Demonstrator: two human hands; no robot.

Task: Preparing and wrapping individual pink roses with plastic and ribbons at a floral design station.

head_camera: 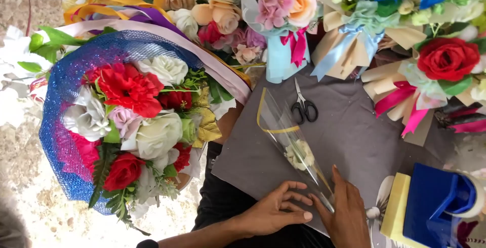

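Here, my left hand [276, 208] lies flat, fingers spread, on the grey sheet [349, 136], fingertips touching the narrow end of the clear cone wrapper [288, 136]. It closes on nothing; it presses, probably to keep the slippery film from sliding. My right hand [348, 211] rests on the other side of that same narrow end, fingers loosely extended along the film, pinning it down rather than gripping it. With both hands at the tip, the cone stays tapered, I judge.

The wrapper lies near the middle of the sheet, its tip toward me, its wide mouth pointing away. It is transparent, with a yellow band edging the mouth, and a single pale cream flower [299, 154] sits inside about midway.

Just past the mouth, black-handled scissors [304, 105] lie on the sheet, closed. Right of the wrapper, near me, stand a yellow sponge block [394, 205] and a blue tape dispenser [438, 202]. Left of it, a large bouquet in blue mesh [121, 121]. Farthest off, more ribboned bouquets [354, 20] line the sheet's far edge.
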